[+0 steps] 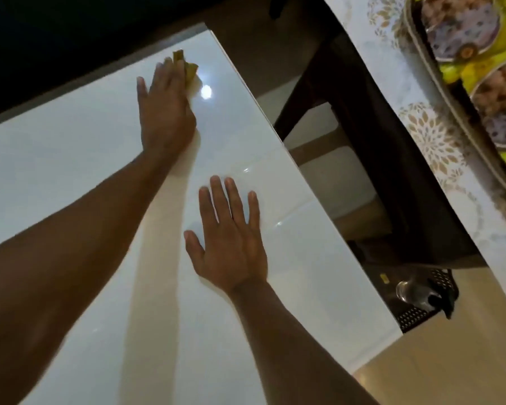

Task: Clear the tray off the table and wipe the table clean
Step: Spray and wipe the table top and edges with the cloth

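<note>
Hands both lie on the glossy white table (70,159). Left hand (165,112) reaches to the far part of the tabletop, near its far right corner, fingers extended and pressing flat on a yellow cloth (187,67); only a crumpled edge of the cloth shows past the fingertips, so the fingers cover it rather than curl round it. Right hand (231,241) rests palm down nearer the body, fingers straight and spread, holding nothing, close to the table's right edge. A bright reflection of a lamp sits on the surface just beside the cloth. Tray (456,92) with a busy yellow and purple pattern stands off the white table, on a separate surface at the upper right covered with a gold-leaf patterned cloth (421,135). Between the two surfaces stands a dark chair (371,159). Below it, on the beige floor, a black perforated basket (415,305) holds a shiny metal item that I cannot identify.
</note>
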